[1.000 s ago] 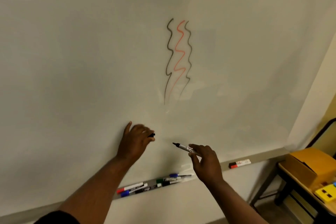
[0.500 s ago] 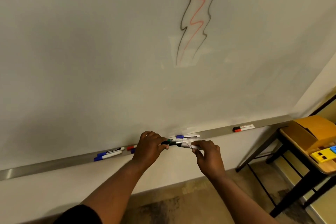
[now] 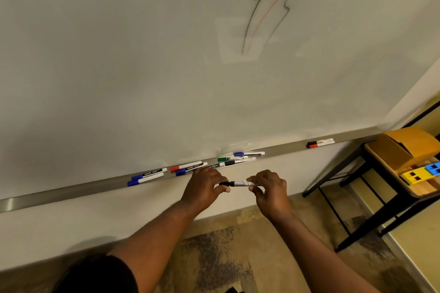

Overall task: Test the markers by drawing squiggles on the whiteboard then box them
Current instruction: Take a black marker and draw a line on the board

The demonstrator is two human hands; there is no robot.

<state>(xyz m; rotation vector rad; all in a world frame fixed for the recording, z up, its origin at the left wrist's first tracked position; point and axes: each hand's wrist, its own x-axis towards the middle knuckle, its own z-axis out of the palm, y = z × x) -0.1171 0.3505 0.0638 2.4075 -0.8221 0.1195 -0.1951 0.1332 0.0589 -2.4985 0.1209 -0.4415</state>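
- While your left hand (image 3: 206, 185) pinches the black cap (image 3: 224, 183) and your right hand (image 3: 269, 191) pinches the white barrel of the marker (image 3: 245, 183), cap and barrel meet end to end between them. That grip suits pushing the cap home, but I can't tell if it is fully seated.
- You hold the marker level, just below the tray (image 3: 71, 194), so setting it down looks like a short lift.
- Just above your left hand lie a red and blue pair (image 3: 188, 166). Up and right of it lies a green, black and blue cluster (image 3: 234, 159).
- Further left sits a blue pair (image 3: 146, 177). Well to your right, a black and red pair (image 3: 320, 143) lies apart, perhaps already tested.
- High above on the whiteboard (image 3: 119, 54) run three squiggles (image 3: 263, 16).
- Far right, a yellow box (image 3: 404, 150) sits on the bench (image 3: 423, 189).
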